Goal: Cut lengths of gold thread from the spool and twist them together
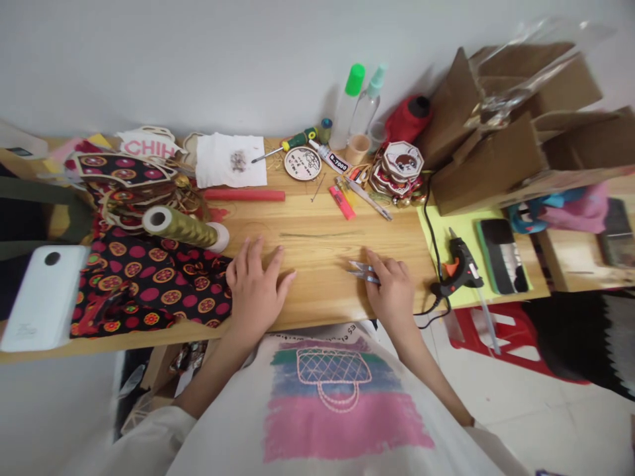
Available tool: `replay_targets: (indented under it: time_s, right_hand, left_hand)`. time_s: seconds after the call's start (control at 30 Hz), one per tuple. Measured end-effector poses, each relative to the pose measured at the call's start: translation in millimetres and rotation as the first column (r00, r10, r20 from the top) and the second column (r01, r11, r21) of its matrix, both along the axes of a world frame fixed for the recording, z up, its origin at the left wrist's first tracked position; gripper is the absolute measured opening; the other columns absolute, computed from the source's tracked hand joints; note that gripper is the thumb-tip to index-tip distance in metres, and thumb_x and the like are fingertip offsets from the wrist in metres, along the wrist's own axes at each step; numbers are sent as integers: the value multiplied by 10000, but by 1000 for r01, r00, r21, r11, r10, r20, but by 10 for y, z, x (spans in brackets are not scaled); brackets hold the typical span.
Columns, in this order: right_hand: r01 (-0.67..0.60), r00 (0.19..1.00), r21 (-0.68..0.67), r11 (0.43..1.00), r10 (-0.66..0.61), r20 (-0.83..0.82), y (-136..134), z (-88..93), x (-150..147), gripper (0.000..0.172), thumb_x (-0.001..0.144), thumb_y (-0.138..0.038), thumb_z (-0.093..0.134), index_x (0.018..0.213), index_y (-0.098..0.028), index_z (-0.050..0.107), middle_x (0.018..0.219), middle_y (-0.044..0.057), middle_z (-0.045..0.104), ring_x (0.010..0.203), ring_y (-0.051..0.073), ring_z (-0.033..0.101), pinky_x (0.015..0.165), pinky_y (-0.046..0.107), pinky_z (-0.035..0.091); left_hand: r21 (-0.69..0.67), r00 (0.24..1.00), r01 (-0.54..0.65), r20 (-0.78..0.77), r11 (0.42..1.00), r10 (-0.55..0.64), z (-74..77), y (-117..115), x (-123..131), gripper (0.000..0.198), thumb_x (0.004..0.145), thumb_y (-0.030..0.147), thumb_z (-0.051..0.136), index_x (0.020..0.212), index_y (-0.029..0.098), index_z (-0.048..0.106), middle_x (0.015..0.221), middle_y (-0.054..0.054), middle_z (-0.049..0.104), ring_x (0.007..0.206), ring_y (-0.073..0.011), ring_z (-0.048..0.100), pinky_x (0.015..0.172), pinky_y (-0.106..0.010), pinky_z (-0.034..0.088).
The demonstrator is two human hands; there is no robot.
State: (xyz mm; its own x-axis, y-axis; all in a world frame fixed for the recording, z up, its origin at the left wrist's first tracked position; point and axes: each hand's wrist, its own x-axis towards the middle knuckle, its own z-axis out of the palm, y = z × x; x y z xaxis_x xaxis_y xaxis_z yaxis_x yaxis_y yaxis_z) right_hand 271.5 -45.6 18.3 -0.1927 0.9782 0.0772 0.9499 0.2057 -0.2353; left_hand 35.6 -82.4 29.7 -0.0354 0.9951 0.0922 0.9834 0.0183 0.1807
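**Small metal snips (369,276) held short of thin greenish strands (322,235)**

From my end of the feed, the biggest thing I have is the pale wood-grain table (307,297), spanning the view. At its far right stands an open brown cardboard box (491,165). On the left lies a black cloth with round red and orange motifs (163,271), a shiny olive-gold ribbon roll (186,228) tilted along its far edge.

My left hand (256,284) lies palm down beside the cloth, fingers spread wide, gripping nothing. My right hand (394,294) is closed around the snips near the front edge. Right of it sits a black hot-glue gun with an orange trigger (461,258), which I'm not touching.

The snips' tips point left, toward my other hand and slightly away from me; their two ends look parted. The strands lie on the wood beyond and between my hands, touched by neither, their long axis running left to right, roughly parallel to the front edge.

I read this as a ready position, with no cutting under way. Any cut there would call for lifting the strands and swinging the blades across them, since both now run nearly the same way.
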Motion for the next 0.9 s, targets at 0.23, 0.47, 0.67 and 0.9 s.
replay_targets:
  time_s: [0.23,0.47,0.67,0.9]
  right_hand:
    - [27,996,-4,1000,-27,81,21,-29,-28,436,859,-219,435,1269,-193,581,785,89,518,752,226,416,711,354,372]
    - [37,992,-4,999,-36,121,58,-18,-66,447,855,-202,428,1280,-181,567,816,108,526,786,240,421,709,361,362]
    - [43,986,9,999,-44,161,107,-5,-98,444,857,-202,432,1279,-174,566,822,114,543,784,244,430,690,354,344]
    - [39,991,38,999,-44,123,99,-2,-87,456,850,-181,413,1282,-162,558,804,102,545,770,237,425,686,342,336]
  left_hand:
    - [-9,1000,-2,9,1000,2,0,22,-2,443,874,416,487,1252,195,557,1412,-212,390,1322,-394,313,965,-570,315]
    - [-7,1000,-1,20,1000,1,0,76,-14,447,869,408,497,1259,197,552,1415,-214,385,1326,-397,302,973,-576,300]
    - [23,1000,-8,1,1000,8,-8,115,-13,439,861,407,512,1251,211,553,1412,-202,393,1322,-388,318,967,-564,310]
    - [7,1000,-15,23,1000,15,24,130,-20,445,868,401,499,1263,203,548,1413,-206,388,1335,-386,300,980,-561,304]
